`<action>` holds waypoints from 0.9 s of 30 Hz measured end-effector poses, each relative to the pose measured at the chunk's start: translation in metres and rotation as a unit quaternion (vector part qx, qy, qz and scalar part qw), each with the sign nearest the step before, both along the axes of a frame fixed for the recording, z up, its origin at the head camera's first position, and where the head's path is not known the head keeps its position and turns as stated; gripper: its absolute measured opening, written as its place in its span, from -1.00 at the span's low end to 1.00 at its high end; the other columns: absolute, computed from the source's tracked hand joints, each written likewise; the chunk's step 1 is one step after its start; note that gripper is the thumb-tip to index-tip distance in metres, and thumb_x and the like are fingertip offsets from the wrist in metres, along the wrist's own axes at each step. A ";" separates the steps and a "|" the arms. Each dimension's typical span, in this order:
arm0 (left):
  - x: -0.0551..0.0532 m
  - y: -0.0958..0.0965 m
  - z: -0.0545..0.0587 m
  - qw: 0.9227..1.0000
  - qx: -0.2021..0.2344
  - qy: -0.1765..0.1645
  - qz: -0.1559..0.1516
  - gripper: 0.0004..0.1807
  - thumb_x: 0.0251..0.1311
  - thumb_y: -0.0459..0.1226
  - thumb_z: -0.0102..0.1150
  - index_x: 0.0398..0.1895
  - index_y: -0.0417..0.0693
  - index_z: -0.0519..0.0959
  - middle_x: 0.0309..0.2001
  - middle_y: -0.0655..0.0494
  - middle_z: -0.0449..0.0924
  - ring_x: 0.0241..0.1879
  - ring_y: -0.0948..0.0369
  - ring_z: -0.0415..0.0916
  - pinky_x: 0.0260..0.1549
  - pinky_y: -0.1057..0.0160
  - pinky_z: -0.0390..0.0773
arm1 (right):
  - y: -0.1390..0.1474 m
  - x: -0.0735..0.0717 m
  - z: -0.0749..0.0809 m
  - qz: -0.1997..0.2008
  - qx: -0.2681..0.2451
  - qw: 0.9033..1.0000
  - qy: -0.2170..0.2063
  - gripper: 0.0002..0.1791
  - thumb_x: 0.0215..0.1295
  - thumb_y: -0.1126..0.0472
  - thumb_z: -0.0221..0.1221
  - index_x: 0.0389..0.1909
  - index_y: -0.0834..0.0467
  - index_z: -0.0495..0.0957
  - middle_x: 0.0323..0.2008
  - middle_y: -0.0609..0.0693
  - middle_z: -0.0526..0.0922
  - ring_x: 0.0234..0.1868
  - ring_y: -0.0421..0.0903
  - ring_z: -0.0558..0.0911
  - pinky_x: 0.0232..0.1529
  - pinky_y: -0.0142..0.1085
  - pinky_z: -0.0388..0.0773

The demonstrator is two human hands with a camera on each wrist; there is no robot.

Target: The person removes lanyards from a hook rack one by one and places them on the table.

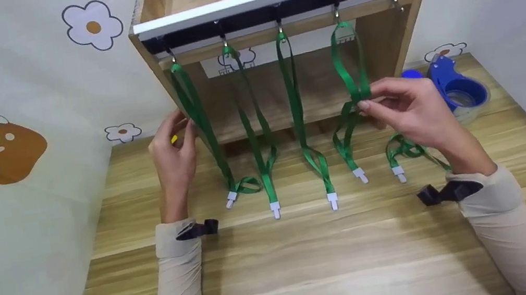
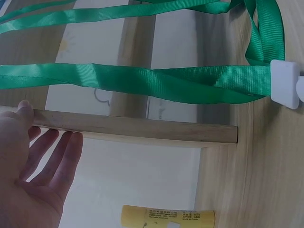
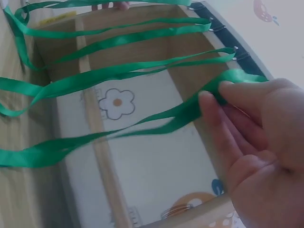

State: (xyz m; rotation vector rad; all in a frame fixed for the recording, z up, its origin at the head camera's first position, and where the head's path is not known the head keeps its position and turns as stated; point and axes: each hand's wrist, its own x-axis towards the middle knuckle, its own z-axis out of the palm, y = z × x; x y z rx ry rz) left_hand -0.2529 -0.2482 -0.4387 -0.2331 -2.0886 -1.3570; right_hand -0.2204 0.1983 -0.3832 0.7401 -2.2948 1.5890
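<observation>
We've got the right hand (image 1: 417,107) pinching the fourth green lanyard (image 1: 345,74) from the left — grip narrow, ribbon caught between thumb and fingers, below the loop. That lanyard hangs from a hook on the black strip (image 1: 247,16) across the wooden rack's front; its lower end reaches down to the table (image 1: 313,266), white clip (image 1: 360,176) out front. Left hand (image 1: 171,143) holds the side panel of the wooden rack (image 1: 327,87) — thumb at the front edge, fingers along the outer face. We see three more green lanyards (image 1: 293,95) on hooks to the left, clips hanging toward us. A loose lanyard (image 1: 406,147) lies on the table near the right wrist. Blue tape dispenser (image 1: 446,76) sits right of the rack; yellow tube (image 2: 166,217) is just beside it on the left, below the left hand in the left wrist view.
</observation>
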 end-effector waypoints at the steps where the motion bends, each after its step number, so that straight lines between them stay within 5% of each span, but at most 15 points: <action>1: 0.001 0.000 0.000 1.000 0.000 -0.002 0.001 -0.61 0.49 -0.25 0.34 0.33 0.00 0.69 0.20 0.06 0.77 0.13 0.15 0.79 0.08 0.15 0.82 | -0.001 -0.001 0.003 -0.007 -0.006 1.000 0.005 -0.83 0.42 0.41 0.37 -0.05 0.21 0.82 -0.17 -0.01 0.87 -0.22 -0.14 0.86 -0.13 -0.39 0.83; 6: 0.004 0.001 -0.002 1.000 0.000 -0.007 0.009 -0.60 0.49 -0.31 0.33 0.34 -0.09 0.67 0.21 -0.03 0.77 0.13 0.09 0.79 0.06 0.17 0.82 | -0.011 -0.008 0.019 -0.014 -0.041 0.998 0.055 -0.76 0.41 0.45 0.37 0.03 0.22 0.81 -0.06 -0.01 0.89 -0.09 -0.15 0.88 -0.04 -0.39 0.82; 13: 0.015 0.014 0.014 1.000 0.003 -0.027 0.008 -0.62 0.51 -0.35 0.29 0.33 -0.17 0.66 0.23 -0.14 0.75 0.15 -0.01 0.79 0.09 0.17 0.81 | -0.019 -0.007 0.023 0.063 -0.032 0.989 0.133 -0.57 0.25 0.65 0.36 0.09 0.27 0.80 0.12 0.18 0.83 0.09 -0.14 0.85 0.01 -0.40 0.80; 17: 0.017 0.017 0.021 0.999 0.000 -0.032 0.007 -0.62 0.52 -0.33 0.29 0.34 -0.15 0.66 0.23 -0.14 0.75 0.16 -0.04 0.78 0.08 0.19 0.81 | -0.011 -0.002 0.011 0.080 -0.009 0.990 0.112 -0.58 0.22 0.63 0.40 0.05 0.24 0.82 0.03 0.13 0.87 -0.17 -0.28 0.85 -0.21 -0.53 0.77; 22: 0.017 0.017 0.022 1.000 -0.001 -0.030 0.007 -0.61 0.51 -0.33 0.30 0.34 -0.18 0.65 0.23 -0.14 0.75 0.16 -0.03 0.79 0.09 0.06 0.82 | 0.006 0.003 -0.003 0.053 0.008 0.995 0.081 -0.65 0.25 0.60 0.40 0.01 0.26 0.82 0.00 0.04 0.88 -0.13 -0.26 0.84 -0.13 -0.48 0.80; 27: 0.018 0.014 0.022 0.999 0.003 -0.034 0.012 -0.61 0.52 -0.32 0.29 0.34 -0.16 0.65 0.24 -0.10 0.75 0.17 0.01 0.78 0.10 0.10 0.82 | 0.019 0.000 0.001 -0.017 -0.013 0.997 0.077 -0.73 0.33 0.55 0.37 0.00 0.30 0.80 -0.04 -0.07 0.88 -0.13 -0.25 0.85 -0.11 -0.48 0.80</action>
